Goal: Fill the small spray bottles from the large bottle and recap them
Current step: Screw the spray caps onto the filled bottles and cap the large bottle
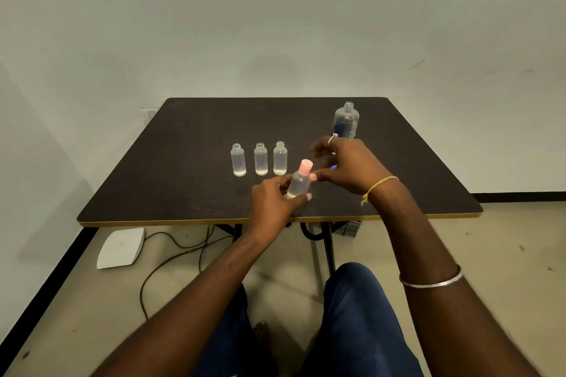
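Observation:
My left hand [271,197] grips a small clear spray bottle [299,184] with a pink cap [306,166], tilted slightly right above the dark table [183,162]. My right hand [346,165] sits just right of it, fingers spread, thumb tip touching the bottle's shoulder below the cap. Three uncapped small bottles [259,159] stand in a row to the left, each with a little liquid at the bottom. The large clear bottle [346,121], uncapped with a blue label, stands behind my right hand. A small blue object [333,166] shows under my right palm.
The table's front edge [183,222] lies close to my hands. On the floor below are a white box [121,248] and black cables [171,254]. My legs in blue trousers [352,315] are under the table edge.

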